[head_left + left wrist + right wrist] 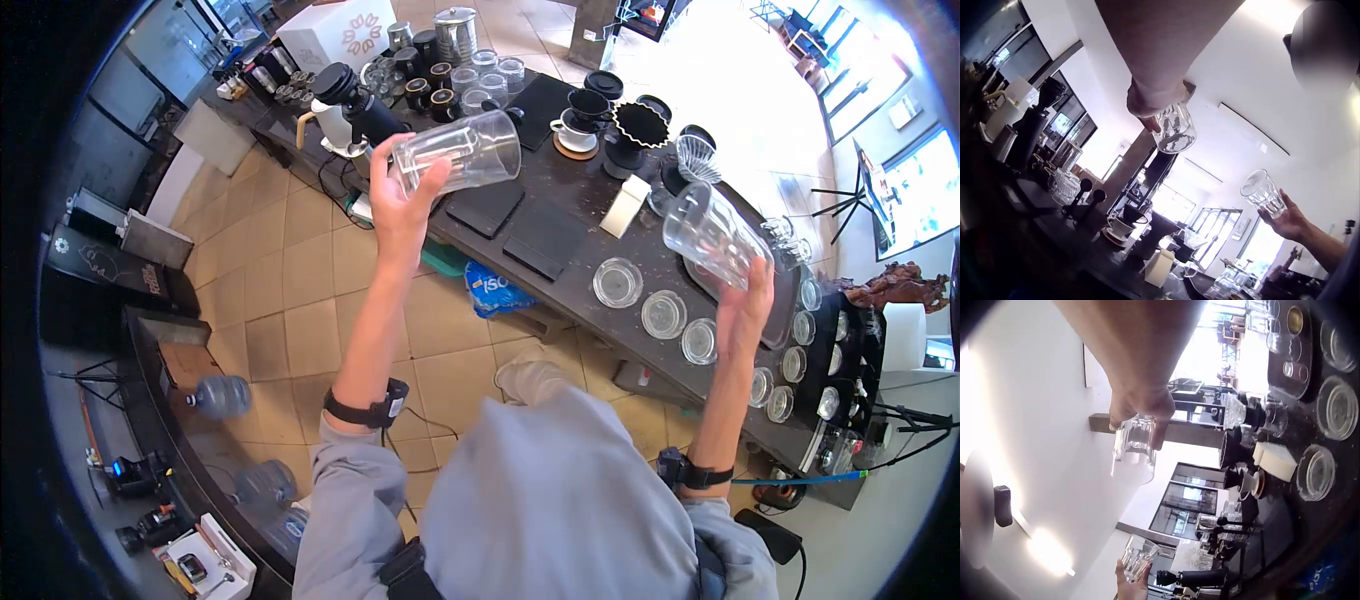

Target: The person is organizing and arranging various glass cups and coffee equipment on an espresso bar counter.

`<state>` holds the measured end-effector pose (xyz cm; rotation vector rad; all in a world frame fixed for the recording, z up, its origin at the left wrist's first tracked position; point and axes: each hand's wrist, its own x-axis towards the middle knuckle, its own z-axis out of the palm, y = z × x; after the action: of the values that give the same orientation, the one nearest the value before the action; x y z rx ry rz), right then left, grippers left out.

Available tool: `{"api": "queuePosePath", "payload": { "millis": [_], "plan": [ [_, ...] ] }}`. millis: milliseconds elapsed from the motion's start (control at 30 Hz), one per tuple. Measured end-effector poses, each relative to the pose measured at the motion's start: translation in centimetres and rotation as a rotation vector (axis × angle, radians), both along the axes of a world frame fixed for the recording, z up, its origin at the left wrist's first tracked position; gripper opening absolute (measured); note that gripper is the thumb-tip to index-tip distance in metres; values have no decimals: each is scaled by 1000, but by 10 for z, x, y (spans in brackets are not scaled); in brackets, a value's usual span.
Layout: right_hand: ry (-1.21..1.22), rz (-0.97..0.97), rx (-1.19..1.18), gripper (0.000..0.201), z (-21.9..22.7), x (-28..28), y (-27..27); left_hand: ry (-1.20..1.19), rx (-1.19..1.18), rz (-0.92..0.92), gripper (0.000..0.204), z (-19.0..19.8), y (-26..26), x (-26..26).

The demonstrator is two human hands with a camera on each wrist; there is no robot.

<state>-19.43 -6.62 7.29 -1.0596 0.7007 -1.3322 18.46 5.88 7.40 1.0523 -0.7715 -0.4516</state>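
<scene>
My left hand (400, 210) grips a clear drinking glass (475, 150) near its base, tilted on its side above the counter with the mouth toward the right. In my right hand (745, 310) is a second clear glass (710, 230), held by its lower end and leaning up to the left over the counter's right part. The two glasses are well apart. Seen from the left wrist, the left glass (1175, 131) hangs mouth down in that view, its vertical facets visible. The right wrist view shows the right glass (1135, 450) with fingers around its base.
A dark counter (590, 265) carries several glass ashtrays (618, 283), a white cup (575, 135), coffee drippers (640, 125), a cream carton (625, 205) and two black scales (545, 238). Behind the left hand stands a black grinder (360, 105). Upturned glasses (485, 80) cluster at the back.
</scene>
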Motion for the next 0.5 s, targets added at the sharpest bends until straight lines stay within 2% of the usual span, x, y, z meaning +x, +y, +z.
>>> {"api": "queuePosePath", "payload": {
  "millis": [167,233,367,433,500],
  "plan": [
    [47,-55,-107,57,-6,90,-46,-278,33,44,59,13,-30,37],
    [95,-91,-143,64,-6,130,-73,-294,50,41,60,19,-42,52],
    [389,-225,-340,74,4,196,-117,-326,96,36,62,20,-76,81],
    [364,-209,-348,69,22,228,-123,-399,116,102,65,16,-99,96],
    [501,-241,-447,69,12,251,-156,-422,149,98,63,16,-120,107]
  ]
}}
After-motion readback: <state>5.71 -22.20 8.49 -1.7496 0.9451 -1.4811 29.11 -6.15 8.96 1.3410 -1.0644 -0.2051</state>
